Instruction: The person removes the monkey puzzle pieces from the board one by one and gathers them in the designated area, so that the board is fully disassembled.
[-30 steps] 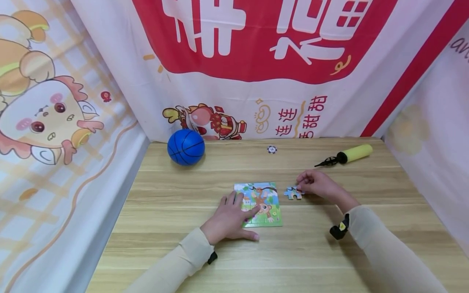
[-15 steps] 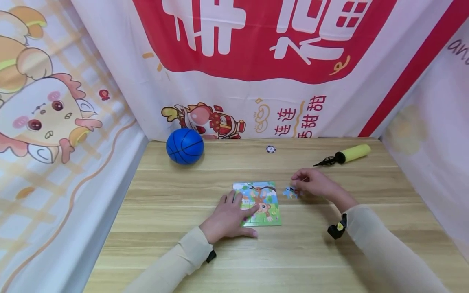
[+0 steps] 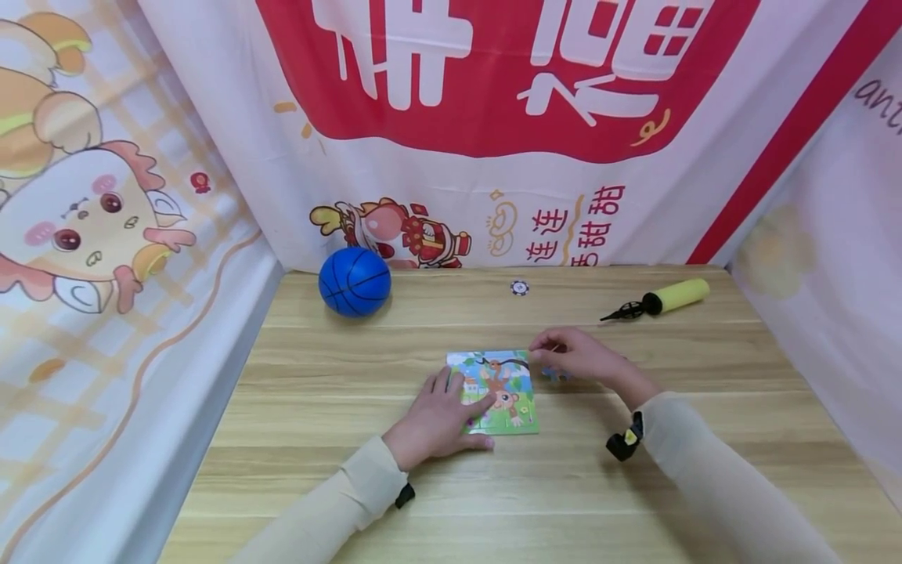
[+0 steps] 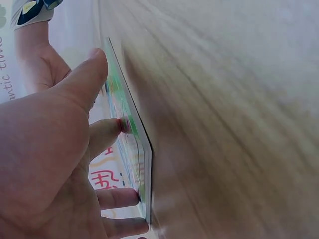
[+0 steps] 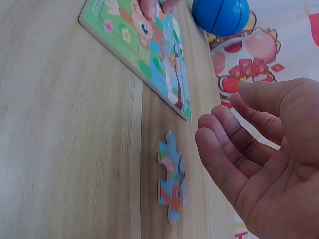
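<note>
My left hand [image 3: 438, 415] rests on the lower left of a square picture puzzle board [image 3: 521, 421] showing a monkey, its fingers spread. Close up in the left wrist view, the fingertips [image 4: 130, 226] press the board near its edge. Just off the board's upper right corner hovers my right hand [image 3: 574, 356], fingers loosely bent and nothing between them. A loose blue puzzle piece [image 5: 169, 174] lies flat on the table beside the board, below this hand. The hand partly covers that piece in the head view.
A blue ball [image 3: 355, 282] with basketball lines stands at the back left of the wooden table [image 3: 451, 509]. Behind the board lies a small round chip [image 3: 519, 288]. A yellow hand pump [image 3: 680, 295] with a black nozzle is at the back right. Printed cloths hang around the table.
My right hand has moved left, from the loose puzzle piece to the board's upper right corner. The piece still lies on the table. My left hand keeps its place on the board.
</note>
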`<action>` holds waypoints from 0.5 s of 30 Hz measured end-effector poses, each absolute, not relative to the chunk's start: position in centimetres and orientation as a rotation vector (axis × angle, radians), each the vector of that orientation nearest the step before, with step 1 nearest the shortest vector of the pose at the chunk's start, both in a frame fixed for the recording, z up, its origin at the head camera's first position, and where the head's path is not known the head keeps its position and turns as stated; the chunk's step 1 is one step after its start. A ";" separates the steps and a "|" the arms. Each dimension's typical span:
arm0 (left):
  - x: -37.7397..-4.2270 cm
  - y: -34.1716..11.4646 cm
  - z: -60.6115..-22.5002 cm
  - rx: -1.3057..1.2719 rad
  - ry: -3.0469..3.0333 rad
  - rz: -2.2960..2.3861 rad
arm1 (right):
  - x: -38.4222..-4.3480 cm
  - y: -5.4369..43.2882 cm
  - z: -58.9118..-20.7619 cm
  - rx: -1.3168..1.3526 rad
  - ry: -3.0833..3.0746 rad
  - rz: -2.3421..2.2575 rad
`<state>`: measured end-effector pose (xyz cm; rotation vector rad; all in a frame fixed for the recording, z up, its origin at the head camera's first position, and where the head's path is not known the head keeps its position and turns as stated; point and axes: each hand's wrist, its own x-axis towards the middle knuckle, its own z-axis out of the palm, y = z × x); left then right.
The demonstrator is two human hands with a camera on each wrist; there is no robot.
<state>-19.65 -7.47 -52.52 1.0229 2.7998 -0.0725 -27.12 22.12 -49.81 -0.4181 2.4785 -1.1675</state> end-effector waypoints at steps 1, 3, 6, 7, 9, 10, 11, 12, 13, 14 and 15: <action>-19.6 -7.5 -52.6 1.021 2.799 -0.069 | -27.1 21.9 -49.9 -0.430 2.471 -1.166; -19.6 -7.6 -52.6 1.023 2.800 -0.067 | -27.2 21.5 -50.0 -0.444 2.462 -1.170; -19.5 -7.8 -52.8 1.051 2.808 -0.078 | -27.2 21.0 -50.2 -0.477 2.452 -1.170; -19.4 -7.9 -52.8 1.060 2.809 -0.079 | -27.3 20.8 -50.2 -0.493 2.446 -1.176; -19.2 -8.1 -52.9 1.078 2.814 -0.083 | -27.3 20.2 -50.1 -0.517 2.458 -1.144; -19.2 -8.1 -52.9 1.083 2.816 -0.084 | -27.3 19.8 -50.0 -0.527 2.480 -1.106; -19.1 -8.2 -52.9 1.089 2.819 -0.083 | -27.4 19.4 -49.9 -0.544 2.499 -1.071; -19.0 -8.2 -52.9 1.091 2.821 -0.083 | -27.5 18.9 -49.9 -0.570 2.522 -1.033; -18.9 -8.3 -52.8 1.091 2.823 -0.083 | -27.5 18.4 -49.9 -0.598 2.541 -0.993; -18.9 -8.4 -52.9 1.095 2.827 -0.086 | -27.6 17.8 -49.8 -0.621 2.566 -0.941; -18.8 -8.4 -52.8 1.098 2.830 -0.087 | -27.7 17.2 -49.9 -0.649 2.589 -0.896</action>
